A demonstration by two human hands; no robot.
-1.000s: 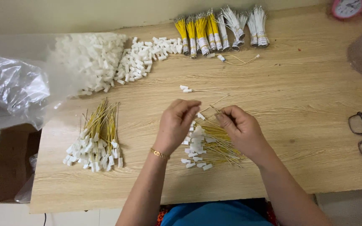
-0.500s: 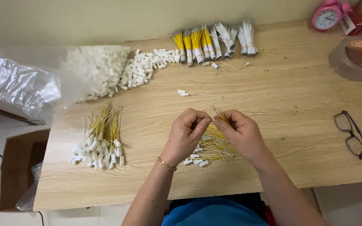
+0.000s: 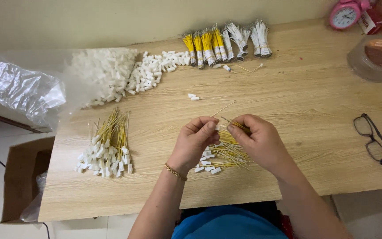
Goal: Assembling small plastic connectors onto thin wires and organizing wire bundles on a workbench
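- Hands meet above the near middle of the table (image 3: 315, 146): the left hand (image 3: 196, 140) pinches a small white connector (image 3: 218, 127) between thumb and forefinger, and the right hand (image 3: 258, 140) is pinched shut on a thin yellow wire (image 3: 235, 124) just beside it.
- Wire tip and connector look to be touching or nearly so; I cannot tell whether the tip is inside.
- Wire, by its look, is light, thin and springy: it would bend if held far back, so a grip close to the tip suits it, which is where the right fingers sit.
- Connector is a tiny, hard plastic block, light and likely easy to drop; holding it by its flat sides keeps the opening free.
- Under the hands lies a loose pile (image 3: 223, 155) of yellow wires with white ends, partly hidden by both hands.
- To the left on the table lies a second bundle (image 3: 107, 148) of such wires, well apart from the hands.
- Further back lie a heap of white connectors (image 3: 149, 73), a clear bag (image 3: 21, 90) at the table's left edge, and tied bunches (image 3: 224, 42) of yellow and white wires.
- A single wire with a white end (image 3: 194, 96) lies between the heap and the hands.
- Glasses (image 3: 372, 138), a pink clock (image 3: 345, 14) and a round lidded tub (image 3: 376, 55) sit at the right; a cardboard box (image 3: 21, 177) stands on the floor at the left.
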